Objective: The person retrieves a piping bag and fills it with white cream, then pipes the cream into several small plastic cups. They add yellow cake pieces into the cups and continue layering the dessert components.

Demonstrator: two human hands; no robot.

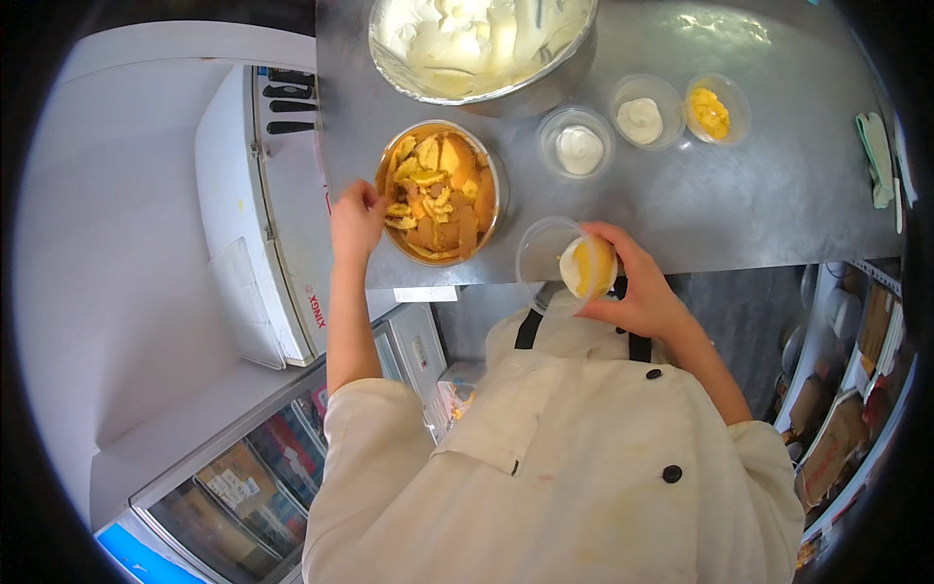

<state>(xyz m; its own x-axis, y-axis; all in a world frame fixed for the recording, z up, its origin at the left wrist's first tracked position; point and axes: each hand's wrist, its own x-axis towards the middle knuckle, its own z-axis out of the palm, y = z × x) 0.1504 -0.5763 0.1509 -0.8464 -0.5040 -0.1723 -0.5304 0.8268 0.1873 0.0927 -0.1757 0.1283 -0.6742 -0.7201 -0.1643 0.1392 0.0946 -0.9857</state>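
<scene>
My right hand point(641, 290) grips a clear plastic cup point(538, 252), tilted at the table's front edge. White cream and a yellow piece of sponge cake point(592, 264) are inside it. On the left, my left hand point(357, 219) is at the rim of a round metal bowl point(499, 213), fingers bent together; whether they pinch anything is hidden. Torn yellow and brown sponge cake pieces point(438, 197) fill this bowl. Beyond my right hand stand two clear cups with white cream, a nearer cup point(576, 142) and a farther cup point(646, 112). Beside them, another cup point(718, 109) shows yellow cake crumbs.
A large metal bowl of whipped cream point(481, 44) stands at the back of the steel table point(788, 197). Several black-handled knives point(290, 106) are at the left, by a white chest freezer point(244, 197). A folded cloth point(875, 157) lies far right. Shelves point(839, 409) stand lower right.
</scene>
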